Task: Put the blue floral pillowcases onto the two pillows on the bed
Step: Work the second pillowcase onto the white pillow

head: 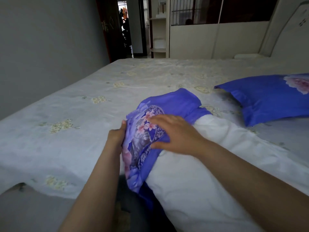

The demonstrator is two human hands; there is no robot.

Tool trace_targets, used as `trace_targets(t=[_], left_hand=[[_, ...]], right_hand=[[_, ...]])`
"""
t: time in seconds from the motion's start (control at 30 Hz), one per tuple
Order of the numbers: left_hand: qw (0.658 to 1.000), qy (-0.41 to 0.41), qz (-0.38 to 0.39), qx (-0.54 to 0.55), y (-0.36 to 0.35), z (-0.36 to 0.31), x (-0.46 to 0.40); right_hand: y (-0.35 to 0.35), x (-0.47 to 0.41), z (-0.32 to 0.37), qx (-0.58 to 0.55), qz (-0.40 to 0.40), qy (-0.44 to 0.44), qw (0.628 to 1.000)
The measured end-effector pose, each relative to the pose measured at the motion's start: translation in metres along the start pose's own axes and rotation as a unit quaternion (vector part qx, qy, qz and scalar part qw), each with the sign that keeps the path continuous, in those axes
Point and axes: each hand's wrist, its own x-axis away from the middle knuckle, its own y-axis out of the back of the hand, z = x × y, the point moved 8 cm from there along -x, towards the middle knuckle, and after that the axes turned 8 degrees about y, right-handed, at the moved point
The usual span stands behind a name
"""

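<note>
White pillow [209, 173] lying on bed [66, 114], blue floral pillowcase [150, 131] bunched over its end. Left hand [117, 136] gripping pillowcase edge; right hand [173, 133] flat on top, fingers [155, 120] spread. Second cased pillow [267, 97] beyond right fingers.

Lighting: dim, cool, diffuse daylight; brightest spot in the far open doorway [122, 7]. Shadows soft. Focus slightly soft throughout. Wide-angle bending at edges; pale floral bedsheet [66, 104] lines curve.
</note>
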Motion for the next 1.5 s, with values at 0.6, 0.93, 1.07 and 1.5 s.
trace_targets(t=[0.6, 0.93, 1.07, 1.5], left_hand=[[0.985, -0.091, -0.112, 0.096, 0.04, 0.055, 0.075], [0.824, -0.458, -0.091, -0.322, -0.041, -0.039, 0.129], [0.756, -0.541, -0.208, -0.305, -0.033, -0.035, 0.148], [0.831, -0.479, -0.148, -0.242, -0.041, -0.031, 0.175]], right_hand=[[-0.025, -0.012, -0.038, 0.032, -0.073, -0.106, 0.991], [0.021, -0.014, 0.021, 0.079, -0.12, -0.043, 0.989], [0.014, -0.018, 0.017, 0.001, -0.02, -0.042, 0.999], [0.037, -0.002, -0.044, 0.093, -0.165, -0.011, 0.982]])
